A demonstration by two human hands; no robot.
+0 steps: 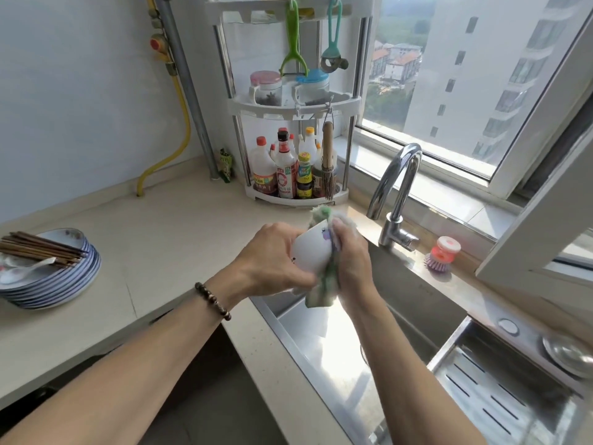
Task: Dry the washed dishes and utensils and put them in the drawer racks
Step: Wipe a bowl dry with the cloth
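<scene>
My left hand grips a small white bowl with a purple mark, held on its side over the sink's left edge. My right hand holds a green and white cloth pressed against the bowl's rim and side; the cloth hangs down below both hands. On the counter at far left stands a stack of blue-rimmed plates with several dark chopsticks and a white spoon lying on top.
A steel sink lies below my hands, with a slotted drain tray at right. A chrome faucet stands behind it, beside a pink dish brush. A white corner rack holds sauce bottles and jars.
</scene>
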